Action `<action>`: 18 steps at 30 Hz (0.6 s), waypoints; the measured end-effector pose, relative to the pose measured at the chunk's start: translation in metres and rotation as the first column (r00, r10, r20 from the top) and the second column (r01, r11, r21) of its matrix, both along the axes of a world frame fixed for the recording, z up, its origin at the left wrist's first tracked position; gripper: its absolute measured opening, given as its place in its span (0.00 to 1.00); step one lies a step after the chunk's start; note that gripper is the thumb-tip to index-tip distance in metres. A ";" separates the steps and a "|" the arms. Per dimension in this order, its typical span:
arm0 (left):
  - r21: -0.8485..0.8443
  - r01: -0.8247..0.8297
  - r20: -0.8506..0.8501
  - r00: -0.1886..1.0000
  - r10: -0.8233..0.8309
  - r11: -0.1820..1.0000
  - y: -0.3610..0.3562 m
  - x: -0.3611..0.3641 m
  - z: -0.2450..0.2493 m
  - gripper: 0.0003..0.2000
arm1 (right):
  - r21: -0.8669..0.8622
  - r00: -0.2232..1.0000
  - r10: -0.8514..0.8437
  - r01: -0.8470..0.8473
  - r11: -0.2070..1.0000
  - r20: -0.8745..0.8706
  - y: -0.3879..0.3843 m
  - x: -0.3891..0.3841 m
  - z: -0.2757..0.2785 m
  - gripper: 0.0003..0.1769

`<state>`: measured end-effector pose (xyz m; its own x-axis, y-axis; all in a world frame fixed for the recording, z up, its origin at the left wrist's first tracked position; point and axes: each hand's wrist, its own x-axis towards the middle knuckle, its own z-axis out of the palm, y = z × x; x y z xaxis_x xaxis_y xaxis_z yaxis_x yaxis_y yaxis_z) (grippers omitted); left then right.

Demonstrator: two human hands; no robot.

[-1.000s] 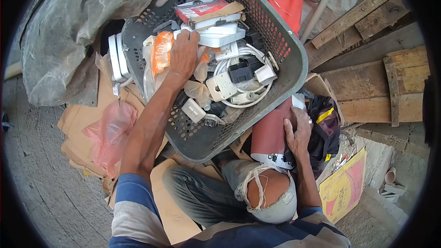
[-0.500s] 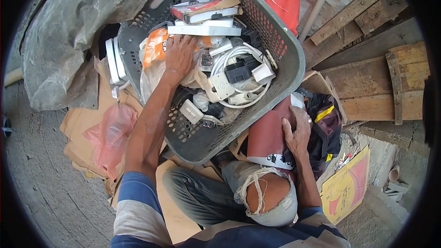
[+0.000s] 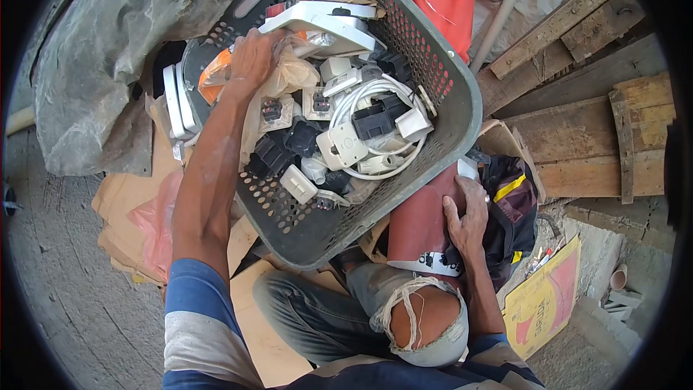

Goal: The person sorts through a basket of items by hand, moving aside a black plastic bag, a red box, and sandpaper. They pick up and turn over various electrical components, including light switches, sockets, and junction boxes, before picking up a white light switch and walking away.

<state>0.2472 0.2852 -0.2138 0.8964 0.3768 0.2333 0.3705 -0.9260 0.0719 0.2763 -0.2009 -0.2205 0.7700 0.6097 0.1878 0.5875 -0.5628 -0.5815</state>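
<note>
My left hand (image 3: 254, 60) is closed on a clear plastic bag (image 3: 292, 74) at the far left part of a dark grey perforated crate (image 3: 317, 245). Orange packaging (image 3: 215, 76) shows beside the wrist. White flat boxes (image 3: 325, 25) lie tilted just past the fingers. Inside the crate are also a coiled white cable (image 3: 346, 112), black plastic parts (image 3: 379, 117), a white socket plate (image 3: 341, 146) and several small white fittings. My right hand (image 3: 468, 209) grips the edge of a maroon roll (image 3: 419, 224) beside my knee, its thumb on the surface and its fingertips partly hidden.
A dark bag with yellow strips (image 3: 516, 202) sits right of my right hand. Wooden planks (image 3: 577, 130) and a yellow carton piece (image 3: 543, 296) lie farther right. On the left are a grey tarp (image 3: 94, 79), flattened cardboard (image 3: 119, 224) and a pink plastic bag (image 3: 155, 224).
My left hand has moved left and away from me, pulling the plastic and orange packaging aside. Black parts and sockets are uncovered, and the white boxes have tilted. My right hand stays on the roll.
</note>
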 end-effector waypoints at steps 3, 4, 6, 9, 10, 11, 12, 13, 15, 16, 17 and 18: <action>-0.076 -0.041 0.010 0.999 0.042 0.996 0.013 -0.002 0.001 0.14 | 0.003 1.000 0.001 -0.001 1.000 0.007 0.002 0.000 0.001 0.23; -0.076 -0.046 0.011 0.999 0.047 0.996 0.016 -0.001 0.000 0.14 | 0.005 1.000 0.003 -0.003 1.000 0.001 0.002 0.000 0.001 0.23; -0.043 -0.069 0.023 0.997 0.070 0.997 0.018 0.001 -0.001 0.14 | 0.005 1.000 0.009 -0.009 1.000 0.000 0.003 0.000 0.001 0.23; -0.181 -0.125 -0.009 0.992 0.125 0.976 0.023 0.004 0.006 0.15 | -0.004 1.000 0.005 -0.005 1.000 -0.002 0.002 0.000 0.000 0.23; -0.183 -0.130 -0.006 0.991 0.131 0.975 0.025 0.004 0.006 0.15 | -0.008 1.000 -0.002 0.002 1.000 -0.005 0.002 -0.001 0.000 0.23; -0.240 -0.112 -0.010 0.994 0.113 0.964 0.027 0.004 0.008 0.15 | -0.006 1.000 0.004 -0.004 1.000 -0.001 0.003 0.000 -0.001 0.23; -0.295 -0.094 -0.013 0.995 0.094 0.951 0.031 0.004 0.008 0.15 | -0.004 1.000 0.000 0.000 1.000 -0.002 0.003 0.000 -0.001 0.23; -0.296 -0.100 -0.012 0.995 0.101 0.950 0.033 0.003 0.006 0.15 | -0.007 1.000 -0.003 0.003 1.000 -0.006 0.003 -0.001 0.000 0.23; -0.240 -0.072 0.027 0.996 0.081 0.968 0.034 0.003 0.002 0.18 | -0.003 1.000 0.001 -0.001 1.000 0.010 0.001 -0.001 0.001 0.22; -0.228 -0.061 0.060 0.995 0.077 0.972 0.034 0.002 0.000 0.18 | -0.002 1.000 -0.006 0.006 1.000 0.020 0.000 -0.001 0.003 0.22; -0.236 -0.071 0.066 0.994 0.089 0.969 0.036 0.002 -0.002 0.18 | -0.009 1.000 0.006 -0.005 1.000 0.026 -0.001 0.004 0.006 0.22; -0.254 -0.060 0.063 0.995 0.078 0.965 0.036 0.002 -0.002 0.19 | 0.136 0.997 -0.066 0.069 0.988 -0.030 -0.004 0.009 0.011 0.21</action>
